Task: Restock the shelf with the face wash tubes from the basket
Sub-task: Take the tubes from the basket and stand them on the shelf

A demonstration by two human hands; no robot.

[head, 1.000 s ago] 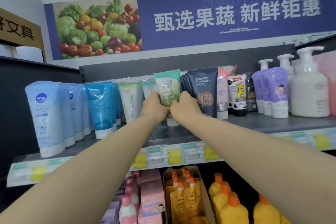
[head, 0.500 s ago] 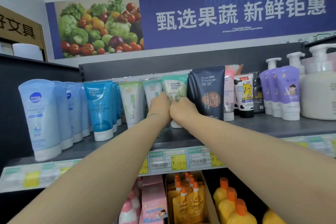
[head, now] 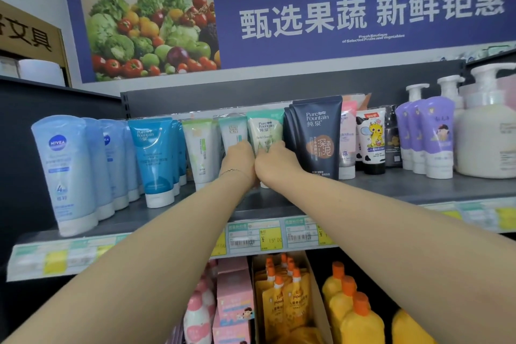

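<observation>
- Left hand (head: pixel 240 159) and right hand (head: pixel 275 163) clasp a green tube (head: pixel 265 130) from either side.
- The tube stands cap-down on the shelf (head: pixel 391 186) (upper row), between a pale tube (head: pixel 232 131) and navy tubes (head: pixel 318 134).

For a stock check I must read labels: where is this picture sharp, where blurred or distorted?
Head view: even light, little glare; the dark navy plastic tube reads sharply; the pale green plastic tube is half hidden by the left hand and right hand; left-edge price tags smear; the grey metal shelf bows.
</observation>
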